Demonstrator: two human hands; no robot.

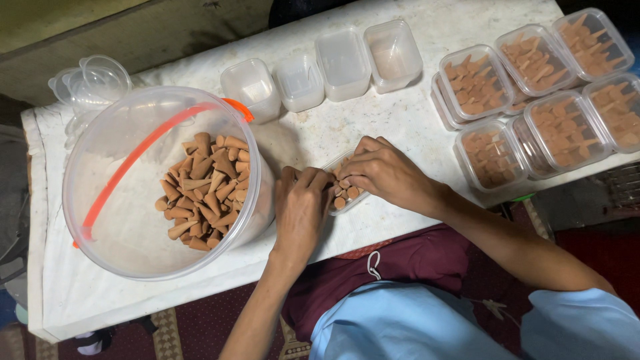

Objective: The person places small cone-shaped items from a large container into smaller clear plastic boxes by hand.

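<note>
A small clear plastic box [348, 197] lies on the white table [320, 133], partly filled with brown cones. My left hand [300, 207] curls against its left side, fingers bent down at the rim. My right hand [383, 170] rests over the top of the box, fingertips pinched among the cones; whether it grips a single cone is hidden. To the left stands a large clear bucket [107, 200] with an orange handle, holding a heap of loose brown cones [207, 190].
Several empty clear boxes [343, 63] line the far edge. Several lidded boxes full of cones [533, 100] are stacked at the right. Clear lids or cups [93, 83] sit at the far left corner. The table's near edge runs just below my wrists.
</note>
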